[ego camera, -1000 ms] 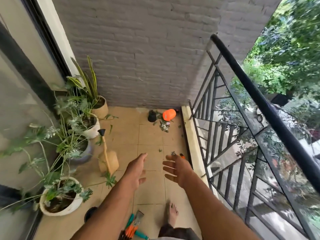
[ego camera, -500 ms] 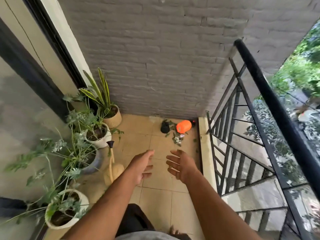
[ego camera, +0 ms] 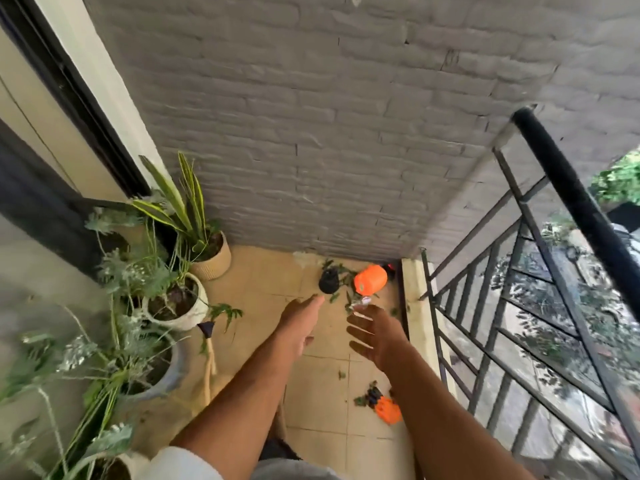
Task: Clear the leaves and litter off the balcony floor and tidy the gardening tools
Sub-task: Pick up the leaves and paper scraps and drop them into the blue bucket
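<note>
The railing point(ego camera: 540, 327) runs down the right side of the balcony and serves as the reference here. Nearest the person, an orange-handled tool point(ego camera: 386, 408) lies on the tiled floor point(ego camera: 322, 420) just inside the railing's kerb, with a few dark leaf scraps point(ego camera: 363, 398) beside it, partly hidden under the right forearm. A likely slip is walking past this near litter toward the bigger heap, or treading on the tool, since it sits low in the view and close to the feet. Farther out, both hands hang in the air, well apart from each other and touching nothing: the left hand point(ego camera: 299, 325) has its fingers straight and together, pointing at the far corner; the right hand point(ego camera: 375, 336), closer to the railing, is spread with fingers relaxed and palm turned inward. Neither holds anything. On the side away from the railing, leggy potted plants point(ego camera: 138, 299) lean over the floor, and a careless sweep of the left arm could snag their stems. Farthest off, where the railing meets the brick wall point(ego camera: 329, 150), lie the main leaf pile point(ego camera: 346, 292), a small black pot point(ego camera: 328, 280) and an orange container point(ego camera: 370, 279) on its side; scooping leaves bare-handed there risks scattering them through the bars.
</note>
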### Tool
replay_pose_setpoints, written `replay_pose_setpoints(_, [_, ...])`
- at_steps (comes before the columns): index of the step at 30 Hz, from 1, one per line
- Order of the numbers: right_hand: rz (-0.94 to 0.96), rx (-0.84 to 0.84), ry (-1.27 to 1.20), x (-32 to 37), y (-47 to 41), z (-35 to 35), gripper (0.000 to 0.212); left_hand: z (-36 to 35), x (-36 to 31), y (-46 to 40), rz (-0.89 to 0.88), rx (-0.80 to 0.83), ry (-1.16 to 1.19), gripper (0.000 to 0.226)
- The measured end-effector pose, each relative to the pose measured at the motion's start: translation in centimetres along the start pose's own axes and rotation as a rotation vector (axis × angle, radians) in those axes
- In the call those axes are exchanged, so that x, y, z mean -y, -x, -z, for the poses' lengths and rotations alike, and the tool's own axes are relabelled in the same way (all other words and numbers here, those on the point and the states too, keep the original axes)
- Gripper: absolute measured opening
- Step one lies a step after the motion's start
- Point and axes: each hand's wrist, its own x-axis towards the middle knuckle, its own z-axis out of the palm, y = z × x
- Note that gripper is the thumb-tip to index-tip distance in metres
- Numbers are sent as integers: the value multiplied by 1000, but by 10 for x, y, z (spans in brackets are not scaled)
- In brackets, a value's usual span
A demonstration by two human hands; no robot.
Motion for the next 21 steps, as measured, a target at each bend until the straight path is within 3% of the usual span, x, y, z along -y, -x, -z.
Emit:
replay_pose_setpoints(5, [33, -29, -142, 45, -36, -30, 31, 16, -48, -63, 24, 26, -73, 65])
replay_pose_setpoints(10, [-7, -115, -276, 59, -68, -24, 28, -12, -72, -100, 62, 22, -159, 29])
replay_pose_setpoints(21, [-21, -203, -428, 114, -200, 21, 25, -77, -129, -220, -49, 56, -457, 35])
